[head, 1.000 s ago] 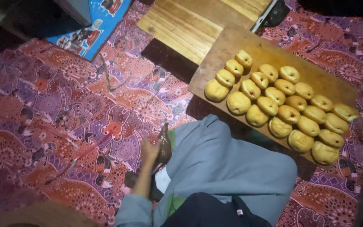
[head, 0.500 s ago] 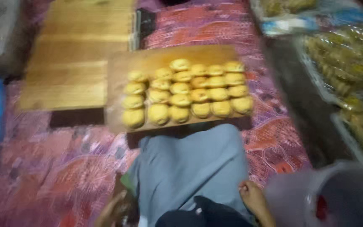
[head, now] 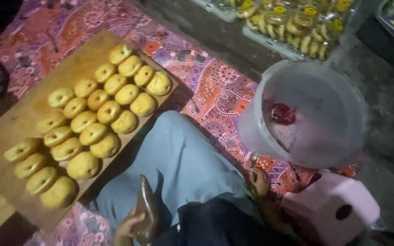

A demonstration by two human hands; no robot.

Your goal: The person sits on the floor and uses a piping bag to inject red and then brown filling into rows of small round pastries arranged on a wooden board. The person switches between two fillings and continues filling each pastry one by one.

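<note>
Floor: patterned mat point(head: 215, 91) in purple, red and orange, lit dimly, with bare dark ground beyond it on the right.
Person: seated on the mat, one knee in grey-blue trousers point(head: 178, 164) raised in the middle of the view.
Left hand point(head: 131, 227): low at the bottom edge beside the knee, fingers curled around a dark, glossy, pointed tool point(head: 147, 212) that stands up from the fist; what kind of tool it is cannot be told.
Right hand point(head: 258, 181): resting at the right side of the knee, just under the tub, fingers loosely bent; whether it holds anything cannot be told.
Board point(head: 19, 118): wooden, lying on the mat to the left of the knee.
Pastries point(head: 92, 120): round, golden-yellow, each with a dimple on top, set in rows across the board.
Tub point(head: 306, 114): translucent plastic, round, just right of the knee, with something red point(head: 282, 113) inside.
Stool point(head: 331, 207): small, pink plastic, below the tub at lower right.
Background: trays of yellow packaged snacks point(head: 292, 23) along the top edge.
</note>
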